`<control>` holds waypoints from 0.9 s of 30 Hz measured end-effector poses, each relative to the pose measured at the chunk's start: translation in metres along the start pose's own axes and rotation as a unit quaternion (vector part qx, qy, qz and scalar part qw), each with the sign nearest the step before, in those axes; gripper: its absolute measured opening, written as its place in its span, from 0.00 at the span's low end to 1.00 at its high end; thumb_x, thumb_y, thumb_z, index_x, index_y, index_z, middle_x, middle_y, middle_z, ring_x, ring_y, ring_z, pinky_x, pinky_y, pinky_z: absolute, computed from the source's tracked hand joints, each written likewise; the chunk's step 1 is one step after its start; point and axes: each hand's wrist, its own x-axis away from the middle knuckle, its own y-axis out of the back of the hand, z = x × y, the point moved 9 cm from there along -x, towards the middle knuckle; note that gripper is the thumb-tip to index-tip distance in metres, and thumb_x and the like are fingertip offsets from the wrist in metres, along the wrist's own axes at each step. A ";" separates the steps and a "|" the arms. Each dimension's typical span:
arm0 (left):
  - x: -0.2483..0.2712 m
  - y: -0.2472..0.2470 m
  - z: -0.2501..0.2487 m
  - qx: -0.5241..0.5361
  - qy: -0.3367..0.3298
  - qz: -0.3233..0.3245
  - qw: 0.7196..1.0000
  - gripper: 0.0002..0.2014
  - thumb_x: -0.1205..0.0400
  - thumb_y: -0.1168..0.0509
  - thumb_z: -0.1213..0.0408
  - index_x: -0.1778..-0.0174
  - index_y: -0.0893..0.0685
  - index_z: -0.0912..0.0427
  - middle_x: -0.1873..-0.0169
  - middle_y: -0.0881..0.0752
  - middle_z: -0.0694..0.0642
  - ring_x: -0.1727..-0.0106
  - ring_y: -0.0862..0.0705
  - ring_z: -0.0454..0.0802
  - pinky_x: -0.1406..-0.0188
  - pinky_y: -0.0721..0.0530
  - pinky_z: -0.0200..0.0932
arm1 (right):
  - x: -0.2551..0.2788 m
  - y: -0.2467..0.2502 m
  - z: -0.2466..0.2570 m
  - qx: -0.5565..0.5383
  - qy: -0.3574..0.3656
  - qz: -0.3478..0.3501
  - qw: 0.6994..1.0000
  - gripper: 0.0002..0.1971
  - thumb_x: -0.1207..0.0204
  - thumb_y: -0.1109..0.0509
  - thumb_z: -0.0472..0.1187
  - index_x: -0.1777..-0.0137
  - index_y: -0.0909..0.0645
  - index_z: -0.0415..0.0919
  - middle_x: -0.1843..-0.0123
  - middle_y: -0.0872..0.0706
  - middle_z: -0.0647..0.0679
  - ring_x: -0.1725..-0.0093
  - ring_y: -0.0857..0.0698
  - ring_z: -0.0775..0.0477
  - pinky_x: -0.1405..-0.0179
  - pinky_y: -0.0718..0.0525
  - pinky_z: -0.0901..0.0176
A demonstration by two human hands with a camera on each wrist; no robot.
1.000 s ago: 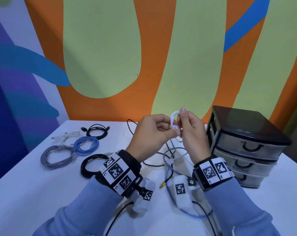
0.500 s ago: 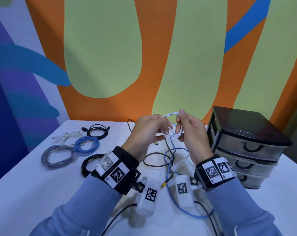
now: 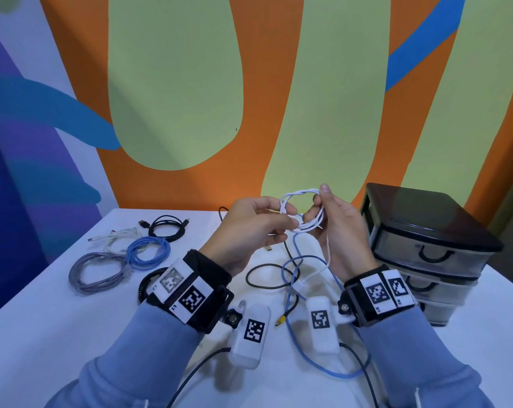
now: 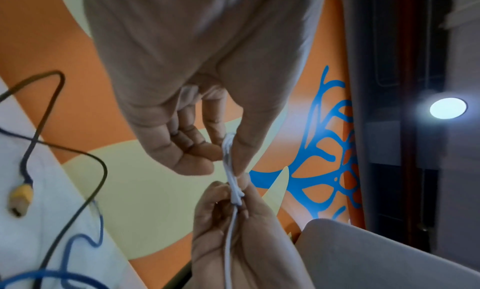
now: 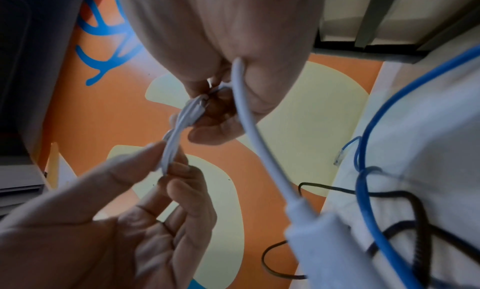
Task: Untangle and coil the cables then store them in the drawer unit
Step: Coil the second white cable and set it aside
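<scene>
Head view: both hands are raised above the middle of the white surface (image 3: 37, 334), holding a small coil of white cable (image 3: 303, 212) between them. The left hand (image 3: 249, 228) pinches the coil's lower left side between thumb and fingertips, while the right hand (image 3: 337, 231) has its fingers (image 3: 325, 198) curled round the coil's right side, thumb tip up. The cable's free tail hangs from the right hand down to the surface. Below lie a loose blue cable (image 3: 308, 360) and a black cable (image 3: 267, 278). Coiled cables lie near the left edge, and the drawer unit (image 3: 431, 245) stands by the right edge, drawers closed.
</scene>
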 end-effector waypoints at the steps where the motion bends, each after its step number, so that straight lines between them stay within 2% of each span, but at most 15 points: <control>1: -0.001 0.003 0.000 -0.004 -0.002 -0.012 1.000 0.07 0.20 0.23 0.76 0.46 0.08 0.67 0.62 0.13 0.56 0.60 0.16 0.50 0.49 0.08 0.43 | 0.000 -0.001 0.000 -0.012 -0.001 0.004 1.000 0.19 0.10 0.34 0.52 0.60 0.19 0.43 0.70 0.18 0.43 0.72 0.23 0.47 0.67 0.20 0.56; 4: -0.002 0.014 -0.005 -0.015 -0.020 -0.055 0.998 0.07 0.21 0.24 0.78 0.48 0.07 0.69 0.64 0.13 0.58 0.61 0.17 0.54 0.46 0.05 0.49 | -0.001 -0.004 0.003 0.004 0.012 0.023 1.000 0.18 0.09 0.36 0.52 0.59 0.19 0.43 0.68 0.16 0.43 0.68 0.21 0.46 0.59 0.18 0.53; 7: 0.000 0.017 -0.010 -0.024 -0.038 -0.075 0.996 0.05 0.20 0.26 0.80 0.50 0.07 0.73 0.65 0.10 0.57 0.64 0.15 0.56 0.52 0.04 0.50 | 0.001 -0.006 0.006 0.051 0.025 0.025 0.998 0.18 0.09 0.37 0.51 0.58 0.19 0.43 0.69 0.15 0.44 0.66 0.20 0.47 0.54 0.18 0.52; 9: 0.002 0.014 -0.011 -0.013 -0.028 -0.054 0.998 0.06 0.19 0.28 0.80 0.48 0.07 0.72 0.62 0.07 0.63 0.63 0.11 0.56 0.57 0.05 0.47 | 0.002 -0.007 0.009 0.038 0.022 0.030 0.999 0.18 0.09 0.36 0.51 0.59 0.19 0.43 0.70 0.19 0.46 0.68 0.23 0.49 0.57 0.21 0.55; 11: 0.002 0.013 -0.012 -0.013 -0.019 -0.028 0.999 0.09 0.17 0.31 0.80 0.46 0.07 0.72 0.57 0.06 0.70 0.62 0.08 0.55 0.57 0.06 0.45 | 0.004 -0.009 0.011 0.006 0.006 0.037 0.999 0.17 0.10 0.35 0.51 0.59 0.20 0.44 0.71 0.24 0.49 0.71 0.28 0.52 0.63 0.26 0.60; 13: 0.002 0.016 -0.015 -0.031 -0.022 -0.018 0.999 0.11 0.16 0.34 0.80 0.46 0.06 0.71 0.53 0.06 0.73 0.63 0.07 0.55 0.56 0.06 0.46 | 0.005 -0.011 0.012 0.001 0.000 0.042 0.999 0.17 0.10 0.35 0.51 0.59 0.20 0.44 0.72 0.29 0.51 0.72 0.32 0.54 0.68 0.32 0.62; 16: 0.001 0.022 -0.019 -0.131 -0.048 -0.028 0.990 0.11 0.16 0.34 0.76 0.50 0.05 0.68 0.58 0.04 0.66 0.66 0.08 0.53 0.55 0.05 0.50 | 0.005 -0.012 0.010 0.015 0.001 0.042 0.999 0.18 0.10 0.35 0.52 0.60 0.19 0.44 0.73 0.32 0.51 0.73 0.35 0.54 0.70 0.32 0.64; 19: -0.001 0.027 -0.021 -0.207 -0.070 -0.044 0.975 0.10 0.18 0.32 0.73 0.55 0.05 0.65 0.63 0.05 0.60 0.69 0.11 0.51 0.57 0.06 0.50 | 0.005 -0.012 0.009 -0.005 -0.002 0.034 0.999 0.18 0.10 0.34 0.51 0.60 0.18 0.43 0.74 0.32 0.50 0.71 0.31 0.52 0.64 0.28 0.60; 21: -0.001 0.028 -0.023 -0.189 -0.077 -0.054 0.978 0.10 0.17 0.33 0.75 0.52 0.05 0.65 0.62 0.04 0.60 0.70 0.12 0.51 0.60 0.07 0.49 | 0.006 -0.014 0.010 -0.077 -0.014 0.037 0.996 0.16 0.10 0.34 0.48 0.58 0.18 0.41 0.74 0.32 0.49 0.67 0.24 0.50 0.58 0.21 0.57; 23: -0.001 0.027 -0.022 -0.114 -0.073 -0.054 0.989 0.12 0.15 0.36 0.79 0.46 0.06 0.67 0.59 0.05 0.64 0.71 0.13 0.51 0.61 0.06 0.49 | 0.009 -0.020 0.009 -0.135 -0.032 0.054 0.989 0.15 0.09 0.35 0.47 0.56 0.19 0.39 0.72 0.31 0.48 0.65 0.20 0.49 0.56 0.16 0.58; 27: -0.002 0.015 -0.018 0.012 -0.048 -0.005 0.999 0.19 0.16 0.44 0.80 0.41 0.08 0.71 0.61 0.12 0.63 0.67 0.18 0.52 0.58 0.11 0.45 | 0.013 -0.033 0.006 -0.186 -0.067 0.096 0.976 0.14 0.08 0.38 0.45 0.52 0.19 0.37 0.67 0.31 0.49 0.69 0.30 0.52 0.63 0.21 0.62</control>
